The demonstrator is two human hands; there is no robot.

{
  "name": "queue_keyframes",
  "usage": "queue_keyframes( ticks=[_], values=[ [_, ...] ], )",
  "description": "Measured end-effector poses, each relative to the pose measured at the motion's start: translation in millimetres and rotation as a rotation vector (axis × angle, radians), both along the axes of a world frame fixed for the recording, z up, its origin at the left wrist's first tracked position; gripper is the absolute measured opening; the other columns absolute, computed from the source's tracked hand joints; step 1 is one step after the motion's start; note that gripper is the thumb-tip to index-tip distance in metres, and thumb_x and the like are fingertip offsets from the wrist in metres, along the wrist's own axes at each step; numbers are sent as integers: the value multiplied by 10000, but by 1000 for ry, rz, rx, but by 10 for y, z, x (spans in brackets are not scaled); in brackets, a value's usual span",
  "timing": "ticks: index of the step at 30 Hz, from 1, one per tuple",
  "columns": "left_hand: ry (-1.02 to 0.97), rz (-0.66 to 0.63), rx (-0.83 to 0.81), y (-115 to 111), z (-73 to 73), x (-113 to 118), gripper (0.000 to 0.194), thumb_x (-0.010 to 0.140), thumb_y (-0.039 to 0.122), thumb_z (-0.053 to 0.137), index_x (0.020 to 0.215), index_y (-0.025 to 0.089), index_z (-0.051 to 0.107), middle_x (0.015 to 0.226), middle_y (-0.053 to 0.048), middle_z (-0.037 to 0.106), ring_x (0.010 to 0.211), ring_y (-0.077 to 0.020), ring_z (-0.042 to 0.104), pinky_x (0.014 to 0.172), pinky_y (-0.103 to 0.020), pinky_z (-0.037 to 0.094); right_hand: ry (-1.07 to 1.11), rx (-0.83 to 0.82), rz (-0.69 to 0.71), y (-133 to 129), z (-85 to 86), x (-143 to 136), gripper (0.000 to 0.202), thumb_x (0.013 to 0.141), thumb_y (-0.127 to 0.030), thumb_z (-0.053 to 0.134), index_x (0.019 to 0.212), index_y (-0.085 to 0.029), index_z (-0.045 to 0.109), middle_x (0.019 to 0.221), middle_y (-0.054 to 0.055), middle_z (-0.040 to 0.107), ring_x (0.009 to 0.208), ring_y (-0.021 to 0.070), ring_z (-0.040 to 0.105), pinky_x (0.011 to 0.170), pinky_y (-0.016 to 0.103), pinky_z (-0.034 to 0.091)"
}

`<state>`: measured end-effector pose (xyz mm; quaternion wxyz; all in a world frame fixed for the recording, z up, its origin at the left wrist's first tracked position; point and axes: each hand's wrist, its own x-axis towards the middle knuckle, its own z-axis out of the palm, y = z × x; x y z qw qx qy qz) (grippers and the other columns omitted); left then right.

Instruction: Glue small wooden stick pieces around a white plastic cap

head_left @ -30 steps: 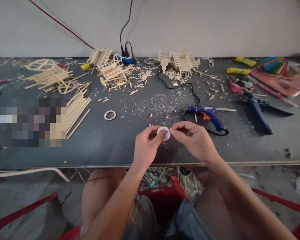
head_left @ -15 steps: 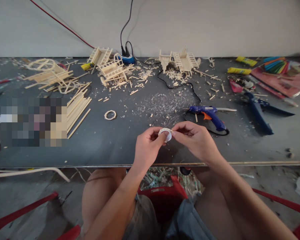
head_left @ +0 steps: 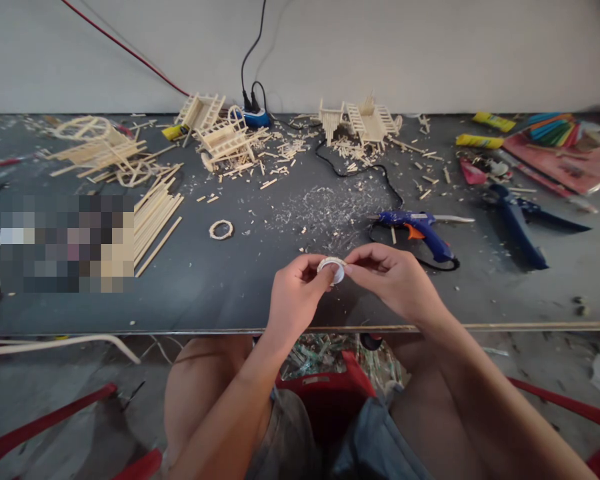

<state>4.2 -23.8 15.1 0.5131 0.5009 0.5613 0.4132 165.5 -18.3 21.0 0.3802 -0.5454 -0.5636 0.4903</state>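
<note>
My left hand (head_left: 296, 290) is closed around the left side of a small wooden ring (head_left: 336, 262) with a white round piece inside it. The thumb lies across the white face. At the ring's right edge, the thumb and forefinger of my right hand (head_left: 397, 277) are pinched together on the rim; whether a small stick piece is between them I cannot make out. A second wooden ring (head_left: 221, 230) lies flat on the table, left of my hands. Right of them rests a blue hot glue gun (head_left: 415, 230) with an orange trigger.
Thin wooden sticks (head_left: 157, 223) lie at the left. Small stick-built models (head_left: 227, 143) and another model (head_left: 373, 123) stand along the wall among scraps. Dark blue cutters (head_left: 517, 227), yellow tubes (head_left: 479, 141) and a pink packet (head_left: 565, 163) are at the right. A black cord (head_left: 350, 173) crosses the table.
</note>
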Motion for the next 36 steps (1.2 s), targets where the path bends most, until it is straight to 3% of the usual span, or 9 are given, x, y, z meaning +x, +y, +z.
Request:
queue_keyframes(
  ticks=[15, 36],
  values=[
    [15, 15, 34, -24, -33, -2, 172, 795, 351, 651, 835, 192, 701, 709, -17, 697, 613, -132, 604, 608, -237, 468, -93, -20, 40, 25, 40, 1, 160, 808, -329, 600, 818, -190, 679, 758, 17, 665, 708, 149, 589, 653, 260, 458],
    [24, 24, 49, -38, -43, 4, 150, 797, 336, 652, 839, 200, 700, 741, -16, 713, 636, -138, 626, 621, -239, 481, -131, -15, 20, 7, 45, -20, 151, 810, -331, 612, 820, -194, 673, 746, 7, 658, 686, 138, 563, 630, 245, 440]
  ],
)
